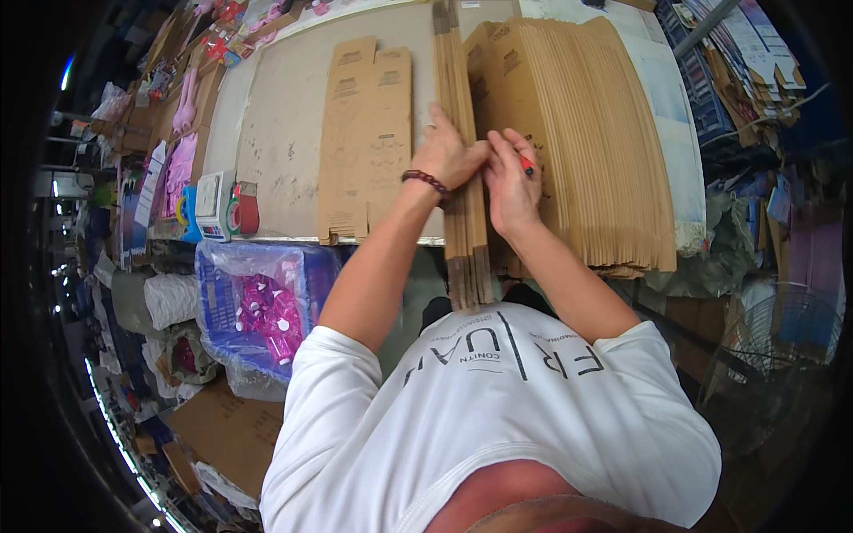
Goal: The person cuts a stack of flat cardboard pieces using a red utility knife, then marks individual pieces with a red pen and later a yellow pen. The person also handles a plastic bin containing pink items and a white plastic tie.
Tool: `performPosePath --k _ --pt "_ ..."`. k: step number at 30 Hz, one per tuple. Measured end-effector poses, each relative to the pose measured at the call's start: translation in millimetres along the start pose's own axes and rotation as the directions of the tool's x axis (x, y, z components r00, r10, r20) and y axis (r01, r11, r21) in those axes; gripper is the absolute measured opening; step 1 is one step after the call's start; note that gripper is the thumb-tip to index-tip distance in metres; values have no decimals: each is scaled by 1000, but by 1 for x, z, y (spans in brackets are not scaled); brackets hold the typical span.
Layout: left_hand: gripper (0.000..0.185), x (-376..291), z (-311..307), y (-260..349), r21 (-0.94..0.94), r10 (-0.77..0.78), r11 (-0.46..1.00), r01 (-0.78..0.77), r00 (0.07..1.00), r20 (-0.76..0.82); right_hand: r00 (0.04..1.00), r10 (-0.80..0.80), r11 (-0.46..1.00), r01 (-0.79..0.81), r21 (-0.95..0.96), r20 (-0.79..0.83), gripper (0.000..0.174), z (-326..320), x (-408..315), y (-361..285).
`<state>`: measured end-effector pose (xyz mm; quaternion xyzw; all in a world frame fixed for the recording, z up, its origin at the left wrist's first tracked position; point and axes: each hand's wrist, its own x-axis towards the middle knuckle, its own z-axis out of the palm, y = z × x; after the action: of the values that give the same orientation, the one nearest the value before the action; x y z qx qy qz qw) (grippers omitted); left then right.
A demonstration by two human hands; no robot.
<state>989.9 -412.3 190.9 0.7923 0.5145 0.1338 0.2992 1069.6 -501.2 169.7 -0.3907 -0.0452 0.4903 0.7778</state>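
Note:
A narrow bundle of folded corrugated cardboard cartons [462, 220] stands on edge, its near end reaching past the table edge towards my shirt. My left hand [448, 153] lies over the bundle's top edges, with a dark beaded bracelet on the wrist. At the bundle's right side is my right hand [514, 176], fingers curled round a small red object with a dark tip [527, 166], perhaps a marker. The fingertips of both hands meet or nearly meet. Right of them a large row of flattened cartons [593, 146] stands on edge. Flat printed cartons [366, 140] lie to the left.
On the table's left edge are a digital scale [214, 206] and rolls of tape [243, 209]. Below stands a blue plastic crate [220, 313] lined with film, holding pink bottles [270, 316]. Open boxes of pink items line the far left. A fan [773, 333] stands at right.

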Motion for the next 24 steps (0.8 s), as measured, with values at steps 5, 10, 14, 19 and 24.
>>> performPosePath --k 5,10,14,19,24 --pt "72 3 -38 -56 -142 -47 989 45 999 -5 973 123 981 -89 -174 194 44 2 -14 -9" --pt "77 5 -82 -120 -645 -145 755 115 989 7 876 -144 712 415 -567 460 33 -12 -30 -30" --pt "73 4 -149 -162 -742 -138 647 175 984 111 655 -117 -204 720 -663 747 33 -22 -15 -46" --pt "64 32 -161 -228 -904 -30 413 112 994 109 725 -77 -317 633 -706 685 32 -50 -4 -38" --pt "58 58 -136 -306 -870 -140 422 256 966 217 794 -91 -284 558 -780 601 34 -47 -4 -36"
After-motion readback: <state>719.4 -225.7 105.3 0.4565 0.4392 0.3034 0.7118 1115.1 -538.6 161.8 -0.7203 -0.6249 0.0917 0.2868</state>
